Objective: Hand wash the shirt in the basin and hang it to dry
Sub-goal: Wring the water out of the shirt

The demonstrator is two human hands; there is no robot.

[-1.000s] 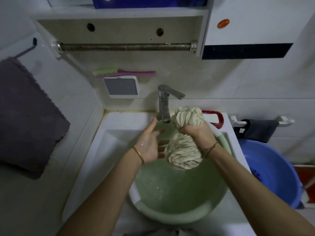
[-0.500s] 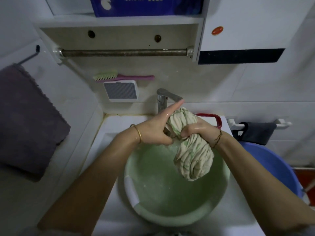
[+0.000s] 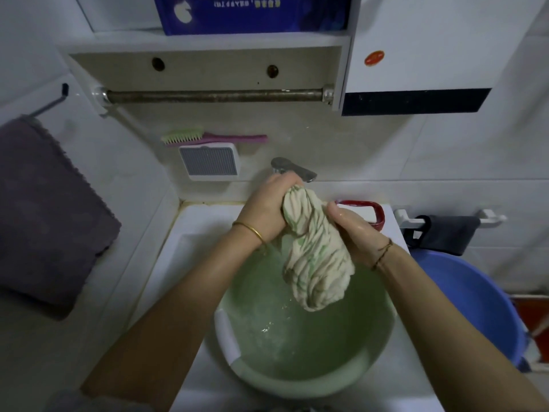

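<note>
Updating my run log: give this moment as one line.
stage: wringing | left hand: grips shirt top | right hand: grips shirt middle | shirt: twisted, over basin

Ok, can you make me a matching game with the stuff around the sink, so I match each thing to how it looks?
Things:
1 shirt
2 basin
3 brush
4 towel

Looks:
A dark purple, hanging at the left
B cream with green marks, twisted tight
C pale green, round
D pink handle, green bristles

Pairs: 1-B, 2-C, 3-D, 4-A
</note>
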